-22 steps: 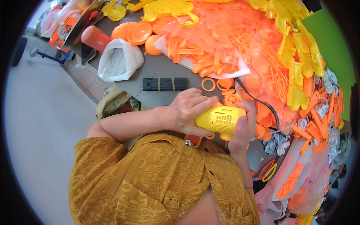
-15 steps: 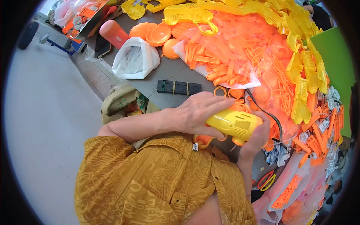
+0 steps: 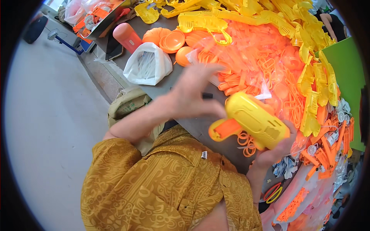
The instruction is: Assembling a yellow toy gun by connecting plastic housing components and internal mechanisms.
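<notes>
Grasps a yellow plastic body by its right end in the right grip, above the tabletop. Slants its long axis from upper left to lower right. Spreads the left grip, released, just beside the left end.

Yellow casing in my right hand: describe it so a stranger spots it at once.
Find the big orange heap on the grey table. On its near side, the right hand holds the yellow casing. Unlike the yellow pieces behind the heap, it has an orange-faced stub jutting out.
</notes>
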{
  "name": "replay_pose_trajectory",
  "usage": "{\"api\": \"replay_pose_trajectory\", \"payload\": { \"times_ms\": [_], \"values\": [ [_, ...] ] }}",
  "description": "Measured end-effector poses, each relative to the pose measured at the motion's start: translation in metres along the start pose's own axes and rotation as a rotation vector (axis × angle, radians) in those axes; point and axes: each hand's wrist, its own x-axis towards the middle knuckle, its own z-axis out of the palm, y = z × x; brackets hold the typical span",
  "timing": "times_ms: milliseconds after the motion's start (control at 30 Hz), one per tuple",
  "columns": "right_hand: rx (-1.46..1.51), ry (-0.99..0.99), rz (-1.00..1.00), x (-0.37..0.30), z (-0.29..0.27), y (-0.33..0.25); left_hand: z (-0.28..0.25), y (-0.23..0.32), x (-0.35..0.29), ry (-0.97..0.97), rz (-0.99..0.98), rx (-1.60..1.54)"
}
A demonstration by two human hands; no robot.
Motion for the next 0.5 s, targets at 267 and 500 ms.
{"api": "replay_pose_trajectory", "payload": {
  "times_ms": [267, 500],
  "values": [
    [0.172, 0.081, 0.121, 0.006, -0.014, 0.001, -0.066, -0.102, 0.017, 0.029, -0.255, 0.878],
    [0.155, 0.036, 0.12, 0.001, -0.018, 0.004, -0.064, -0.116, 0.027, -0.041, -0.393, 0.948]
  ]
}}
